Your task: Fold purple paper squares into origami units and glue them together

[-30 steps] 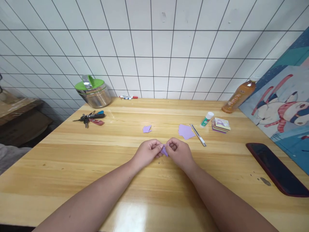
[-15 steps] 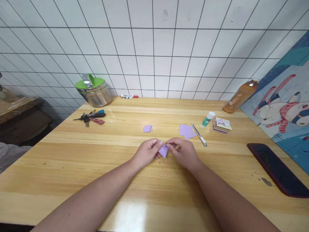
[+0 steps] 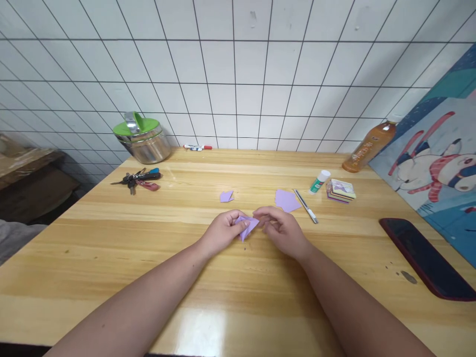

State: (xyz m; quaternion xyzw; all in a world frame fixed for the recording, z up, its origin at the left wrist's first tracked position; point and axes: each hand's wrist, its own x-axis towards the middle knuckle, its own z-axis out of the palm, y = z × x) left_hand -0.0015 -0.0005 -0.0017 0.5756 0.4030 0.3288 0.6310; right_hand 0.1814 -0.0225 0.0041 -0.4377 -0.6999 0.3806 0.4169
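A folded piece of purple paper (image 3: 250, 225) is pinched in my left hand (image 3: 223, 231), thumb on top, its creased triangular flaps facing up and one point toward me. Just right of it, my right hand (image 3: 280, 229) has its fingers apart and curved, close to the paper's right corner; whether a fingertip touches the corner I cannot tell. Beyond my hands lies a small folded purple paper piece (image 3: 226, 196). Flat purple paper (image 3: 287, 200) rests farther right, beside a slim utility knife (image 3: 306, 206).
A glue stick (image 3: 319, 182) and a stack of coloured paper (image 3: 341, 191) stand at the right, near a tilted drink bottle (image 3: 370, 148). A phone (image 3: 427, 258) lies at the right edge. Keys (image 3: 137, 177), a green-lidded steel pot (image 3: 143, 140) and markers (image 3: 198, 147) sit farther back.
My right fingers have let go of the paper and spread. In my left hand the paper has turned and now shows wider flaps, with its point shifted left.
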